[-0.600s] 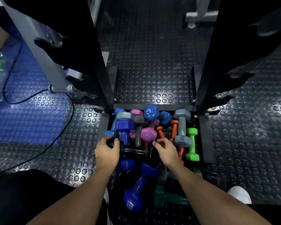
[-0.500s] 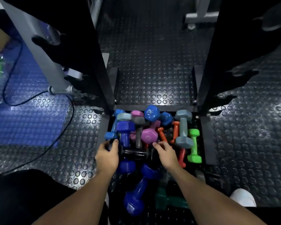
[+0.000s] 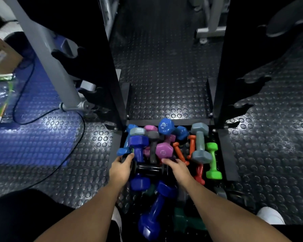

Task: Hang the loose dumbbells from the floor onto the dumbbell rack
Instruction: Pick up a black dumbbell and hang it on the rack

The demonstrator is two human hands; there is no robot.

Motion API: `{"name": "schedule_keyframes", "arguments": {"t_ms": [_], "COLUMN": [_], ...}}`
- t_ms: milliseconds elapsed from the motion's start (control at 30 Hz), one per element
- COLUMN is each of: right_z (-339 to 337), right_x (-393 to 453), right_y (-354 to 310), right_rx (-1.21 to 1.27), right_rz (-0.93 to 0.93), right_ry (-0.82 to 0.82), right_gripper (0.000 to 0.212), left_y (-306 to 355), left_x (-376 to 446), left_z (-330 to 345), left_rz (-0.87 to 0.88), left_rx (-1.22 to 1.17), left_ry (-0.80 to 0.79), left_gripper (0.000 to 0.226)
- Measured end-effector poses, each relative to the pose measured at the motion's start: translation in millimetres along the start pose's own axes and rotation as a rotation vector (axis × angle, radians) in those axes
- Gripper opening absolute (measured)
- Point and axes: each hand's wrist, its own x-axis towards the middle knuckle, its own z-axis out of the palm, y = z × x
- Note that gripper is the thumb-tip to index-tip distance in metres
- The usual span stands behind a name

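A heap of coloured dumbbells lies on the floor at the foot of the black rack (image 3: 112, 81). In the heap I see a pink one (image 3: 164, 151), a grey one (image 3: 200, 144), a green one (image 3: 212, 161), a light blue one (image 3: 166, 126) and a purple-blue one (image 3: 138, 147). A black dumbbell (image 3: 148, 169) lies crosswise at the near side. My left hand (image 3: 120, 169) clasps its left end and my right hand (image 3: 177, 169) its right end. A dark blue dumbbell (image 3: 154, 212) and a dark green one (image 3: 187, 222) lie nearer to me.
The rack's two black uprights (image 3: 222, 70) rise left and right with hooked pegs on their outer sides. A grey machine leg (image 3: 59, 74) and a black cable (image 3: 59, 165) lie on the left, over a blue mat (image 3: 24, 140). My white shoe (image 3: 269, 217) is at the lower right.
Both hands have settled lower onto the two ends of the black dumbbell. The heap itself has not shifted.
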Motion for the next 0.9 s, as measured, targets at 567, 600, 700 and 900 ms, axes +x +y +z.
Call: {"name": "schedule_keyframes", "arguments": {"t_ms": [567,600,700,900], "right_z": [-136,-151,-192,-257], "right_x": [-93,-96,-104,-105], "right_y": [-95,-99,-108,-119], "right_rx": [-0.001,-0.009,-0.038,-0.014], "right_rz": [-0.248,-0.269,-0.287,-0.273], "right_ry": [0.349,0.370,0.427,0.513], "right_gripper": [0.063,0.068,0.073,0.061], "left_y": [98,104,121,140], "left_x": [-107,-115,-138,-168], "left_z": [79,87,119,182], "left_rz": [0.290,0.301,0.336,0.233], "left_rx": [-0.095,-0.094,-0.125,-0.118], "left_ry": [-0.196,-0.218,-0.271,-0.350], "left_gripper": [0.051,0.054,0.059,0.064]}}
